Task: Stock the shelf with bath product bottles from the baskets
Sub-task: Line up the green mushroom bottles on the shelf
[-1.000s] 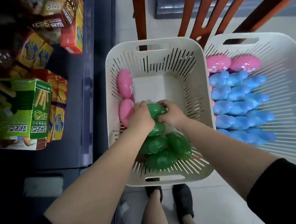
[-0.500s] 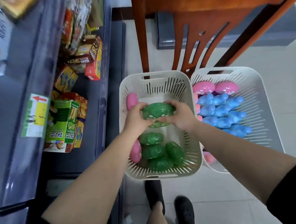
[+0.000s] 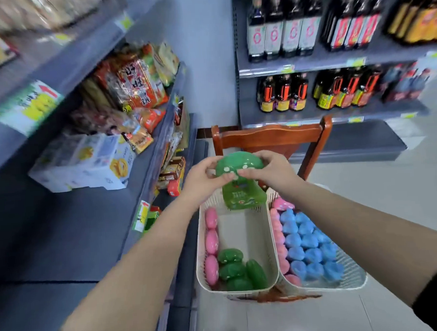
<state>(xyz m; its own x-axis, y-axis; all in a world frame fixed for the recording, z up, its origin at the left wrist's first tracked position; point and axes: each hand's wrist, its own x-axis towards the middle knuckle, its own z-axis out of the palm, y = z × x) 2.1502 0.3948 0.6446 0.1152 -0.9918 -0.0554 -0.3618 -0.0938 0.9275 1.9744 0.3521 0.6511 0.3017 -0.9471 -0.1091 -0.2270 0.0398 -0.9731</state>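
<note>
Above the far end of the left basket (image 3: 273,241), both sets of fingers curl round one green bottle (image 3: 241,182): the left hand (image 3: 203,177) pinches the left side of its domed, white-spotted cap, and the right hand (image 3: 271,171) grips the right side, thumbs meeting at the front. The bottle hangs upright below the cap, its labelled body clear of the basket's far rim.

Down inside that basket, three pink bottles (image 3: 211,241) line the left wall, and at the near end lie green bottles (image 3: 239,270), four as far as the blur lets me count. Touching it on the right, the second basket (image 3: 354,267) holds blue bottles (image 3: 309,249), roughly fifteen, packed in rows, with a column of pink ones along its left wall, too overlapped to count.

Both baskets sit on a wooden chair (image 3: 271,134). To the left runs a grey shelf (image 3: 71,223), bare at its near end, with snack boxes (image 3: 85,162) farther back. Dark sauce bottles (image 3: 281,28) fill two shelves beyond the chair.
</note>
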